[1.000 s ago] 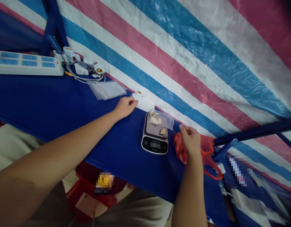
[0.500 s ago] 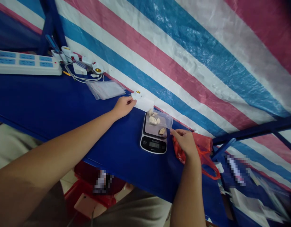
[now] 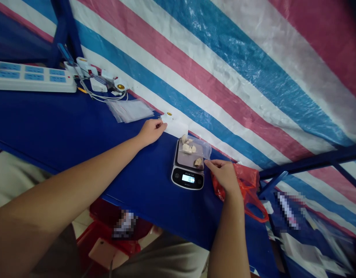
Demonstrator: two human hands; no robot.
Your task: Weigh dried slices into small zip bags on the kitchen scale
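A small digital scale stands on the blue table with its display lit. On its plate lie a clear plastic bag with several pale chunks and, outside the bag, a loose tan chunk. At the scale's right edge is my right hand, thumb and forefinger together close to the loose chunk and the bag; whether anything is between them is hidden. My left hand rests with curled fingers against the edge of a white paper. What its fingers hold, if anything, does not show.
A red plastic bag lies behind my right hand. Flat clear bags, chargers with cables and a white power strip line the left. A striped tarp rises behind the table.
The scale's display has lit up. My right hand has shifted slightly left and down along the scale's edge, away from the bag's corner. My left hand stays in place.
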